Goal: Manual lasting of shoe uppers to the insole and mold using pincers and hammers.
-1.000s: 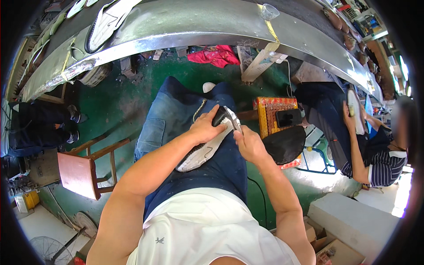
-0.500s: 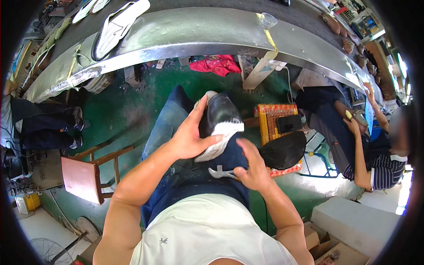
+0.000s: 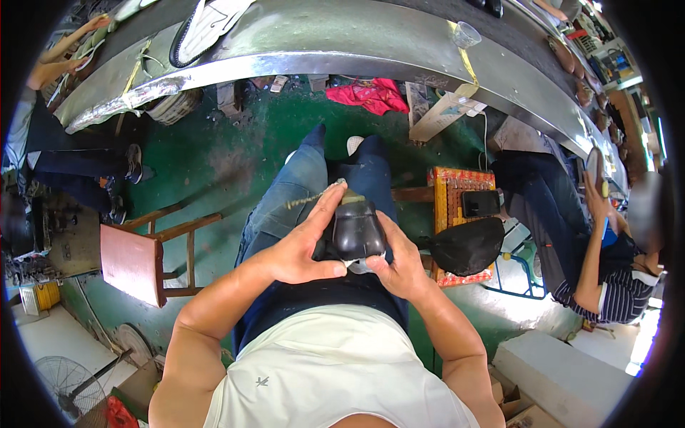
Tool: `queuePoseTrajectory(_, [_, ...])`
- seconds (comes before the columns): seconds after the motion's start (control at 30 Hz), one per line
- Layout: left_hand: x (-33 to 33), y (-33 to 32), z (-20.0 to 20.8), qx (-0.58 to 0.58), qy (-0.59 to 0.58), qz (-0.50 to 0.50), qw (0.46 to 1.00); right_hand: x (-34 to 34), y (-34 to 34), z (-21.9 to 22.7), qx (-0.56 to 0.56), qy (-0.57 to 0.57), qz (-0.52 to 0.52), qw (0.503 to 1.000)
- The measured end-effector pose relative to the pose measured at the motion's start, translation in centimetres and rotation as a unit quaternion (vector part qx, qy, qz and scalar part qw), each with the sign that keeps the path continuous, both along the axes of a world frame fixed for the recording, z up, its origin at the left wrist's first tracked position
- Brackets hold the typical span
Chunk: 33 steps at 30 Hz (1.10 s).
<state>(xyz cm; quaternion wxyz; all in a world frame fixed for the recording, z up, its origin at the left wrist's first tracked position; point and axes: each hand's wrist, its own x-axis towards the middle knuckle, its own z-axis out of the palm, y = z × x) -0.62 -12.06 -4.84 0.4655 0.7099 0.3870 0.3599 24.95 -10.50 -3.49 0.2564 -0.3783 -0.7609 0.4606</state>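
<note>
A black leather shoe [image 3: 358, 230], seemingly half-made, is held above my lap. Its smooth rounded black end faces up, and bits of white material show at its lower edge. My left hand [image 3: 305, 246] grips its left side, fingers stretched along it and thumb low across the near end. My right hand [image 3: 399, 258] presses the right side, with its thumb at the near lower edge. A fuzzy olive strip [image 3: 303, 202] sticks out leftward by my left fingers. The shoe's underside is hidden.
A metal-edged bench [image 3: 285, 53] crosses ahead, carrying a white shoe upper [image 3: 207, 28] and a clear cup [image 3: 467, 34]. On my right stands a woven-top stool [image 3: 446, 185] with a phone [image 3: 480, 204]; a pink-topped stool [image 3: 130, 264] is left. Co-workers sit or stand at both sides.
The shoe has been turned, its white part swinging out of sight. My right hand has moved from beside a hammer onto the shoe; the hammer is no longer visible. My view has shifted slightly.
</note>
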Motion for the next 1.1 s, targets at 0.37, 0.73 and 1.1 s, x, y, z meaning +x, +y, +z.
queuePoseTrajectory(0.37, [4.0, -4.0, -0.3, -0.079, -0.053, 0.085, 0.992, -1.2, -0.5, -4.3, -0.695, 0.248, -0.057, 0.672])
queuePoseTrajectory(0.73, [2.9, -4.2, 0.4, -0.006, -0.081, 0.015, 0.997, -2.6, 2.5, -1.5, -0.461, 0.431, 0.002, 0.776])
queuePoseTrajectory(1.1, [5.0, -1.3, 0.5, -0.032, -0.060, 0.184, 0.981, -3.8, 6.6, -1.3, -0.352, 0.454, 0.008, 0.818])
